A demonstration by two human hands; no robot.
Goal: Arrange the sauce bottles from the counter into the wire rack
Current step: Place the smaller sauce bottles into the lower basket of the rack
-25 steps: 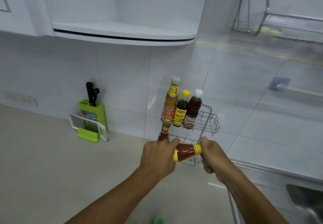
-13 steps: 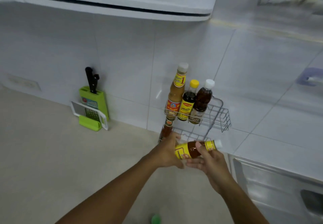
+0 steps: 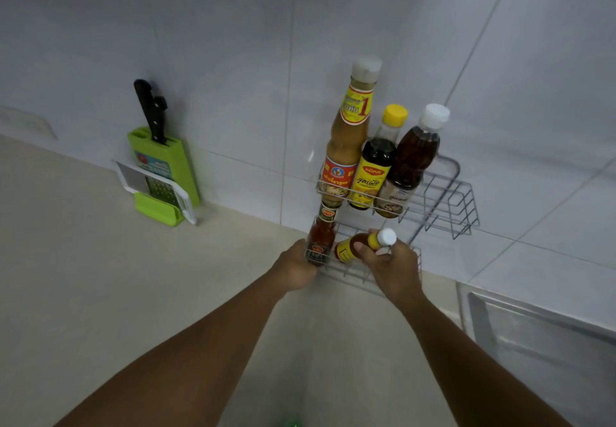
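Observation:
A two-tier wire rack (image 3: 446, 199) hangs on the tiled wall. Its upper tier holds three upright bottles: a tall tan sauce bottle (image 3: 346, 146), a dark bottle with a yellow cap (image 3: 376, 163) and a brown bottle with a white cap (image 3: 411, 159). A red chili sauce bottle (image 3: 321, 236) stands at the left of the lower tier. My right hand (image 3: 390, 266) grips a yellow-labelled, white-capped bottle (image 3: 365, 243), tilted inside the lower tier beside the red one. My left hand (image 3: 295, 268) rests against the lower tier's front left edge; whether it grips anything is unclear.
A green knife block (image 3: 163, 173) with a black knife and a grater stands against the wall at left on the beige counter (image 3: 83, 276). A steel sink edge (image 3: 533, 323) lies at right. Something green (image 3: 291, 423) shows at the bottom edge.
The yellow-labelled bottle has gone from being held flat in both hands in front of the rack into the lower tier. My left hand has let go and moved to the rack's left edge.

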